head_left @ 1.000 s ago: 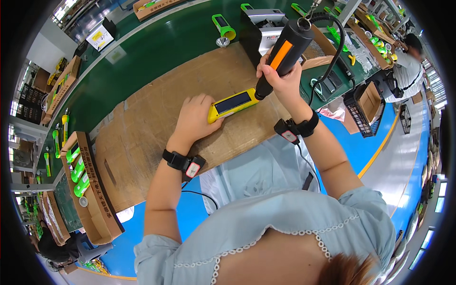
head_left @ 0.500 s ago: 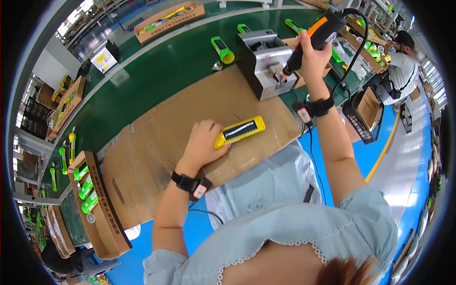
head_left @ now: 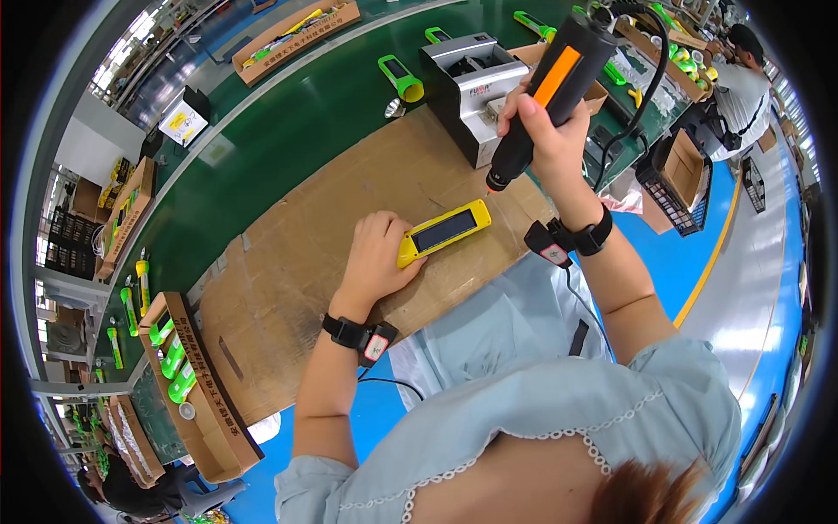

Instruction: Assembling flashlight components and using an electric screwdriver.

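My left hand is closed around the near-left end of a yellow flashlight body with a dark rectangular panel on top. It lies flat on a cardboard sheet. In my right hand is a black electric screwdriver with an orange stripe, tilted downward. Its tip hovers just above the far right end of the flashlight body, seemingly a little apart from it. Behind the screwdriver stands a grey and black screw feeder, partly hidden by my right hand.
Green flashlight bodies lie on the green table past the feeder. A cardboard box of green flashlights sits at the left. The screwdriver's black cable loops at the right. Farther right, a co-worker sits near a black crate.
My right hand has brought the screwdriver from the screw feeder toward me, down over the flashlight body's right end. My left hand keeps its hold on the flashlight body.
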The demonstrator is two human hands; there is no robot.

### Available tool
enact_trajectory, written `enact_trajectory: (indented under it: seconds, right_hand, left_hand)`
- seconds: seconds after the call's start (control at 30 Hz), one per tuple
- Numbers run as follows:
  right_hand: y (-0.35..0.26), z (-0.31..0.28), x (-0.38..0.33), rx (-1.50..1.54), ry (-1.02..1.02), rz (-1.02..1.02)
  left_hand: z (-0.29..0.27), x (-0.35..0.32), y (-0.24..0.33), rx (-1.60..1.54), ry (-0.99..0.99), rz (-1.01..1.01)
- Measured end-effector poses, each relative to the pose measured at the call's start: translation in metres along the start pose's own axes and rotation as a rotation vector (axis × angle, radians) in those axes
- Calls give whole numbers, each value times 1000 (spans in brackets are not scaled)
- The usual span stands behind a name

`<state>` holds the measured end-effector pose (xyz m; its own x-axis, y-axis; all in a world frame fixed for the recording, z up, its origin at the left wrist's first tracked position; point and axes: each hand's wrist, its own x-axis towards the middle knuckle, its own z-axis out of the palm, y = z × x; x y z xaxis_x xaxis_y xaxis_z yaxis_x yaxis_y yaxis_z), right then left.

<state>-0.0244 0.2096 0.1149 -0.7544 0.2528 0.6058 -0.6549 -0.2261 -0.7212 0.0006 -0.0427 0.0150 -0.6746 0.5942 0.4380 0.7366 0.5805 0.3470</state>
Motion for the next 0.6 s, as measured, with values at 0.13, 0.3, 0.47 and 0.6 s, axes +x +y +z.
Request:
enact_trajectory:
  seconds: [0.13, 0.3, 0.47, 0.6]
  right_hand:
    - [4, 3, -15, -65, 22, 26]
    - [16, 2, -18, -120, 38, 47]
    - [40, 3, -24, -199, 55, 102]
    - [45, 6, -22, -175, -18, 167]
  left_hand:
    - [2, 1, -1, -2, -13, -7]
    - [0, 1, -1, -5, -10, -8]
    - [-1, -1, 0, 4, -15, -24]
    - [-1, -2, 0, 11, -8, -42]
